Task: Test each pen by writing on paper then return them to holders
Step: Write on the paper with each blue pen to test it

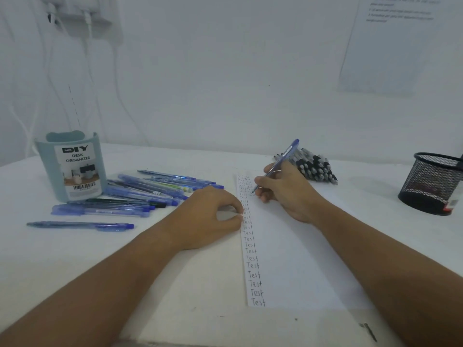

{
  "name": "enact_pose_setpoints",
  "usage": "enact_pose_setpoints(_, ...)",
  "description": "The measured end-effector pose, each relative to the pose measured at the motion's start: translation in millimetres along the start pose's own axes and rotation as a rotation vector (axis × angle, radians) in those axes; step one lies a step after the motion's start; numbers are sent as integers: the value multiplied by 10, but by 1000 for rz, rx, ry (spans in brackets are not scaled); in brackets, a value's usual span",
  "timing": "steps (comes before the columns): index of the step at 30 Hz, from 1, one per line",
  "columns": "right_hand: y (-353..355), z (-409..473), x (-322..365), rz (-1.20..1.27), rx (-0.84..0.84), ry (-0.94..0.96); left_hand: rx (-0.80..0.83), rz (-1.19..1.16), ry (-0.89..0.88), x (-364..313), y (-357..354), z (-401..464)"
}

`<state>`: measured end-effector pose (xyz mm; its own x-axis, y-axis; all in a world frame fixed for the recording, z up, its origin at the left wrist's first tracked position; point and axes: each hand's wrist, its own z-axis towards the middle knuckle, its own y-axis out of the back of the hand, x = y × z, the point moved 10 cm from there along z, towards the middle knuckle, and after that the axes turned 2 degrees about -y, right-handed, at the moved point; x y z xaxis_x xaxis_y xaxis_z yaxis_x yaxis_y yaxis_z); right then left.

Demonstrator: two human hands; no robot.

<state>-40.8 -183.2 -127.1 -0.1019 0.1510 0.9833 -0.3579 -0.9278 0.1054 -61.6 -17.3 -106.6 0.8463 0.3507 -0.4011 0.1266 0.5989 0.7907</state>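
My right hand (285, 189) grips a blue pen (283, 159), its tip down on the white paper (300, 259) near the top of a column of "Test" words. My left hand (208, 214) rests at the paper's left edge, fingers curled with the tips on the sheet, holding nothing. Several blue pens (140, 194) lie loose on the table to the left, beside a pale green desk organizer (72, 166). A pile of black pens (315, 169) lies just beyond my right hand. A black mesh holder (433, 184) stands at the far right.
The white table (75, 266) meets a white wall at the back. One blue pen (80, 225) lies apart near the left. Cables hang down the wall at the upper left. A printed sheet is fixed to the wall at the upper right.
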Motion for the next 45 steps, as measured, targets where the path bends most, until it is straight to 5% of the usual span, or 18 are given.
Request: enact_pose_setpoints(45,-14,-38,34,-146,30,47,29,-11,58,55,-33,-7)
